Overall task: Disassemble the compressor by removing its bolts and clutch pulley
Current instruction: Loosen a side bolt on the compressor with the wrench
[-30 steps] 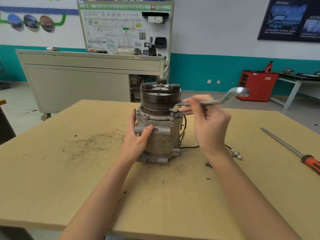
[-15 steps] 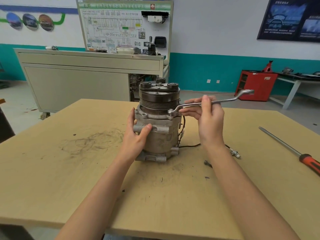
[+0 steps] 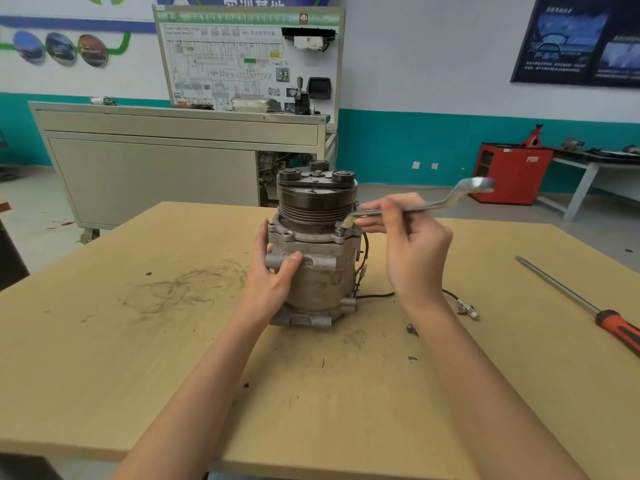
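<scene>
Compressor [image 3: 317, 271] upright, left hand [image 3: 273, 271] gripping its side, right hand [image 3: 412, 251] holding wrench [image 3: 426, 203] at flange.

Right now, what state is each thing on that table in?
compressor, upright on the table, gripped by the left hand.
clutch pulley, mounted on top.
wrench, held by the right hand, near end at the flange.
screwdriver, lying flat, untouched.
loose bolt, lying on the table.
</scene>
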A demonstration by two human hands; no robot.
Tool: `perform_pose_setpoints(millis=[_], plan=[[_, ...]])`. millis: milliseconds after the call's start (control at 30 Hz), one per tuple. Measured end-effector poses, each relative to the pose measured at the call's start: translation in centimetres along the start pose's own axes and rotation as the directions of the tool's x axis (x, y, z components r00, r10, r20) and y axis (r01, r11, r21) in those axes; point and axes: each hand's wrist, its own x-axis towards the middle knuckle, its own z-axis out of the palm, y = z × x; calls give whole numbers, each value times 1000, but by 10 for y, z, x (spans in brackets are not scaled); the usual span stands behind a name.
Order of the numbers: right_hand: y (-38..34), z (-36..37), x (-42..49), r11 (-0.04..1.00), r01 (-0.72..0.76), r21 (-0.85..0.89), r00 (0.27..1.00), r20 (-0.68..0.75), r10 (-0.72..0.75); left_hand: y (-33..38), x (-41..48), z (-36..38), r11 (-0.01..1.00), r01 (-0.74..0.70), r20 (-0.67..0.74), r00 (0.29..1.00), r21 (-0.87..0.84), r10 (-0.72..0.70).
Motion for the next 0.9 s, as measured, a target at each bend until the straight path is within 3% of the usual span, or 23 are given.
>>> perform_pose_setpoints(millis=[167,267,333,400,467,500,567,633,700,767,833,900], plan=[[-2,3,-13,896,345,-279,938,81,-336,3,-1,1,1000,-4,-6,1000,5,4],[0,3,-22,900,359,-245,932,143,-333,4,-2,2,1000,-6,-3,1000,2,6],[2,3,-22,979,182,-95,981,79,-175,5,-3,1,1000,7,8,1000,1,-7],[7,1,-14,965,-187,185,982,14,188,4,-3,1,1000,19,13,1000,0,-19],[19,-3,-2,753,-491,438,857,91,507,4,-2,1,1000,15,3,1000,5,-15],[26,-7,4,637,-584,503,789,165,592,4,-2,1,1000,16,1,1000,4,-16],[34,-10,14,459,-684,567,690,300,659,4,-2,2,1000,20,3,1000,8,-20],[35,-9,19,394,-696,600,662,324,676,3,-1,1,1000,21,4,1000,13,-21],[31,-8,19,449,-633,631,703,225,674,3,-1,1,1000,19,6,1000,6,-19],[22,-9,18,628,-530,570,789,58,612,2,0,1,1000,22,8,1000,1,-22],[10,-8,13,840,-385,383,896,-63,440,3,0,1,1000,23,14,1000,-5,-23],[-1,-3,6,971,-183,155,976,-87,198,3,-1,0,1000,16,18,1000,-15,-16]])
